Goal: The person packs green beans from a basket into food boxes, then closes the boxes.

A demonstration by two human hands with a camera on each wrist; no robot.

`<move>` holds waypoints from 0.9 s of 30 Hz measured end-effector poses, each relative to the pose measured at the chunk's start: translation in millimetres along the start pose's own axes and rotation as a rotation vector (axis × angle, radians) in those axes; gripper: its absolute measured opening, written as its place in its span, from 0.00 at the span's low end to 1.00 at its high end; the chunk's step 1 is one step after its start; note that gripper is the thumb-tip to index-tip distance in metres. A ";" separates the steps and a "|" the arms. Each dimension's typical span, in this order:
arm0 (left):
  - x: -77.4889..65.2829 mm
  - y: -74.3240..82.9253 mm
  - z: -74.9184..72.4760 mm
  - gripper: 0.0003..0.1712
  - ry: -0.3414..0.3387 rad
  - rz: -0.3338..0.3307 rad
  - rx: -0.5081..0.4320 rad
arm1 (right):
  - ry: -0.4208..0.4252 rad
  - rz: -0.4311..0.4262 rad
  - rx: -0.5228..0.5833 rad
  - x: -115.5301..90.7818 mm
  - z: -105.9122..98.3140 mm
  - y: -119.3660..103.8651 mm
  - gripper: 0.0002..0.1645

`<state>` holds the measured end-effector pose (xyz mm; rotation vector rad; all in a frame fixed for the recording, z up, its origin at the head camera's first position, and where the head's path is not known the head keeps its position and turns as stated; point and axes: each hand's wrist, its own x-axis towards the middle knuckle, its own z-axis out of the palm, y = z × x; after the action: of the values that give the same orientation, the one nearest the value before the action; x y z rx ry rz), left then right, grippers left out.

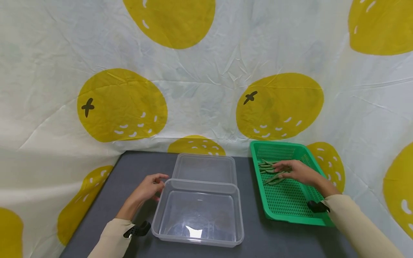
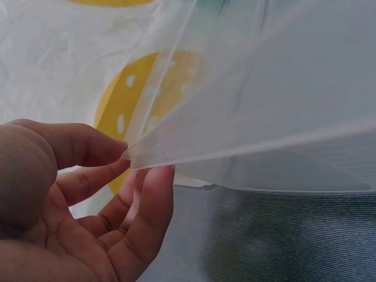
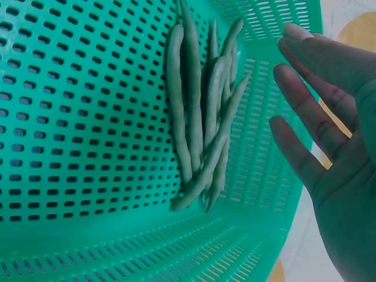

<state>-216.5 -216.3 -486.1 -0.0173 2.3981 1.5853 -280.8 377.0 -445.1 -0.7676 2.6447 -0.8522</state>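
Observation:
A clear plastic food container (image 1: pixel 196 211) stands uncovered in the middle of the table. My left hand (image 1: pixel 149 187) is at its far left corner; in the left wrist view, thumb and fingers (image 2: pixel 150 217) pinch the rim there. To the right, a green plastic basket (image 1: pixel 282 206) holds several green beans (image 3: pixel 194 106) lying in a loose bundle by one wall. Above those beans is my right hand (image 1: pixel 298 172). Its fingers (image 3: pixel 305 108) are spread and apart from the beans in the right wrist view, with nothing in them.
Behind the container lies its flat translucent lid (image 1: pixel 204 168). Both stand on a dark grey table (image 1: pixel 142 161). A white cloth (image 1: pixel 200 107) with yellow fruit prints hangs behind the table.

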 end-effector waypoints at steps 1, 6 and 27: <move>0.4 0.1 0.0 0.23 0.000 -0.002 0.000 | -0.006 0.003 0.006 0.7 0.0 1.9 0.25; 0.9 1.0 0.1 0.20 -0.009 -0.005 0.005 | -0.019 0.018 0.027 2.6 1.2 10.1 0.25; 3.7 -0.7 -1.4 0.19 -0.018 0.007 0.005 | -0.056 0.058 0.035 6.8 10.0 48.0 0.22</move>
<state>-220.3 -217.3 -487.0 0.0069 2.3912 1.5755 -302.0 401.6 -482.5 -0.6930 2.5828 -0.8473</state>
